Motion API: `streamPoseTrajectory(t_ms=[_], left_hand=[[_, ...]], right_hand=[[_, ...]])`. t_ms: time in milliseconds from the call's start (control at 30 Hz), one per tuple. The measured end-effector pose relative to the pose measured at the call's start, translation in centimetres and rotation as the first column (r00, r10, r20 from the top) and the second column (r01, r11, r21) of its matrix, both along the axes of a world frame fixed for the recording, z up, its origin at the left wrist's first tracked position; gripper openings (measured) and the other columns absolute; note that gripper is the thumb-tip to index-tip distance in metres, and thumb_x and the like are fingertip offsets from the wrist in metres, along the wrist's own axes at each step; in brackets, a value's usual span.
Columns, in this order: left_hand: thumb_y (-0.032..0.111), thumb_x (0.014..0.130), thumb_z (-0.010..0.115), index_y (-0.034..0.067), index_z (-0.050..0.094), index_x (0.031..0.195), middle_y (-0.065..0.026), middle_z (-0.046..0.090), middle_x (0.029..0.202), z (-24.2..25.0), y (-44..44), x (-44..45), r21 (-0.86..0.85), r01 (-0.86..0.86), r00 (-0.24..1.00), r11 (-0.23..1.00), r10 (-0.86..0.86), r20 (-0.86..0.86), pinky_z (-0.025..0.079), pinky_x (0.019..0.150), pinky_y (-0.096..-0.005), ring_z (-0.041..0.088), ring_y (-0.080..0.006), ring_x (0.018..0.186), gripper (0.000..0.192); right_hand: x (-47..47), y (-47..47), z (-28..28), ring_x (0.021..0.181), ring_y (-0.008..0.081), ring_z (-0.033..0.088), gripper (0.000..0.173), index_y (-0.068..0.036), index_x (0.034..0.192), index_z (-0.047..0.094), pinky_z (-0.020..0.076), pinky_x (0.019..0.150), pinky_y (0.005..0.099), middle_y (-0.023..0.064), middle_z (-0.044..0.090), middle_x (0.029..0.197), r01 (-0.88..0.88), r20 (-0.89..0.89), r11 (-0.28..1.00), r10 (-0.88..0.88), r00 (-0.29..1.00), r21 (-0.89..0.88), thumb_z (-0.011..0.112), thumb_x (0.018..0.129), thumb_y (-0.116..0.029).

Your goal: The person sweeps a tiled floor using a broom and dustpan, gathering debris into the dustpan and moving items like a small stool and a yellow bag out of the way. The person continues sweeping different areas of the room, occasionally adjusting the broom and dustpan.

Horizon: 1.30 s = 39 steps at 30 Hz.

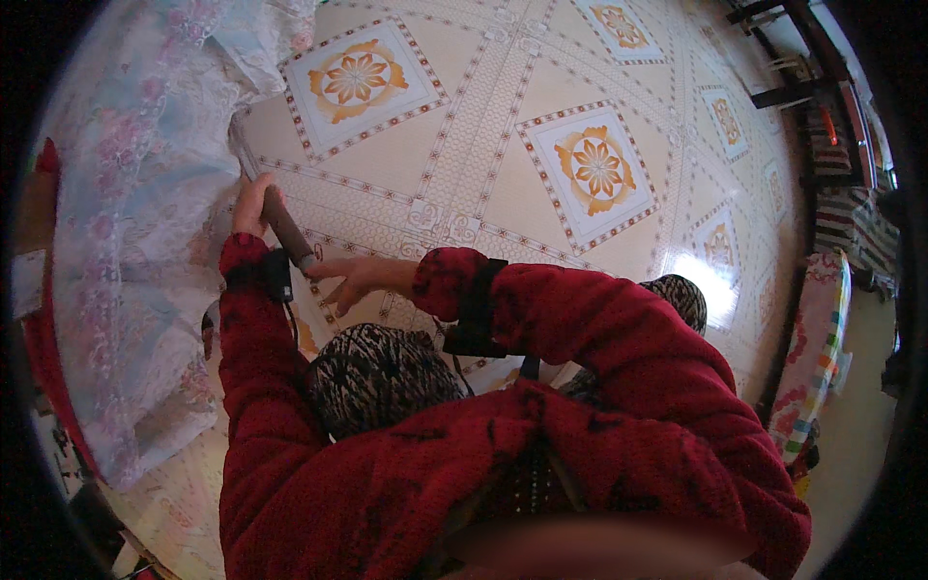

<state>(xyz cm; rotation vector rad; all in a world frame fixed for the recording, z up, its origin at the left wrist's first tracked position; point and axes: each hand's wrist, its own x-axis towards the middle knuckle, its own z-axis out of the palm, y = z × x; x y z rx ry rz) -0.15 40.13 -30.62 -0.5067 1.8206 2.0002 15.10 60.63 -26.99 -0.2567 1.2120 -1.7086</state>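
My left hand [251, 205] grips a grey-brown stick-like handle [288, 226] at the left of the view. Past that hand, the handle's thinner part slants up to the edge of a pale floral lace-trimmed cloth [138, 217]; its far end is hard to make out there. My right hand [362, 279] reaches across from the right with its fingers spread. Its fingertips lie close to the handle's near end, and whether they touch it I cannot tell. Both forearms wear red sleeves with dark straps.
Patterned cream flooring [493, 145] with orange flower motifs spreads ahead. My knee in black-and-white patterned trousers [384, 377] is below my hands. Dark wooden furniture [805, 90] stands at the far right, near a striped cloth [844, 225] and a pink floral padded item [805, 355].
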Motion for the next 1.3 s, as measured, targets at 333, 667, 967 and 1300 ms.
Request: streamPoseTrajectory(t_ms=[333, 667, 967, 1300], left_hand=[[0.031, 0.080, 0.049, 0.006, 0.050, 0.082, -0.0052, 0.056, 0.063, 1.9, 10.4, 4.9, 0.077, 0.003, 0.996, 0.997, 0.003, -0.084, 0.043, 0.050, -0.0276, 0.053, -0.0151, 0.058, 0.025], [0.023, 0.079, 0.051, 0.004, 0.050, 0.081, -0.0050, 0.054, 0.070, 4.0, 10.9, 2.9, -0.041, 0.176, 0.938, 0.983, -0.181, -0.296, 0.044, 0.061, -0.0291, 0.055, -0.0161, 0.070, 0.019], [0.027, 0.081, 0.051, 0.006, 0.050, 0.086, -0.0030, 0.052, 0.076, 7.1, 11.1, 2.9, 0.285, 0.019, 0.954, 0.958, 0.068, -0.293, 0.044, 0.067, -0.0290, 0.051, -0.0135, 0.073, 0.022], [0.027, 0.081, 0.053, 0.006, 0.049, 0.081, -0.0028, 0.050, 0.067, 8.6, 11.9, 4.9, 0.303, -0.018, 0.995, 0.953, 0.045, -0.084, 0.045, 0.057, -0.0274, 0.052, -0.0145, 0.062, 0.022]], right_hand=[[1.6, 7.3, 1.5, 0.089, 0.0191, 0.053, 0.059, -0.014, 0.118, 0.046, 0.0457, 0.068, 0.0315, 0.0043, 0.053, 0.098, 0.004, -0.209, 0.943, 0.069, 0.976, 0.332, 0.067, 0.064, -0.020], [0.1, 9.4, 5.8, 0.064, 0.0131, 0.047, 0.056, -0.006, 0.113, 0.047, 0.0408, 0.055, 0.0259, 0.0028, 0.048, 0.077, 0.208, -0.075, 0.960, -0.197, 0.978, 0.189, 0.066, 0.063, -0.020], [0.2, 8.4, 12.0, 0.100, 0.0120, 0.044, 0.051, -0.005, 0.115, 0.044, 0.0368, 0.083, 0.0269, 0.0036, 0.045, 0.103, 0.399, 0.010, 0.909, -0.401, 0.916, -0.122, 0.061, 0.067, -0.015], [1.2, 12.0, 10.2, 0.090, 0.0114, 0.049, 0.048, -0.005, 0.114, 0.045, 0.0384, 0.078, 0.0255, 0.0040, 0.048, 0.101, 0.282, 0.051, 0.952, -0.278, 0.959, -0.115, 0.058, 0.070, -0.016]])
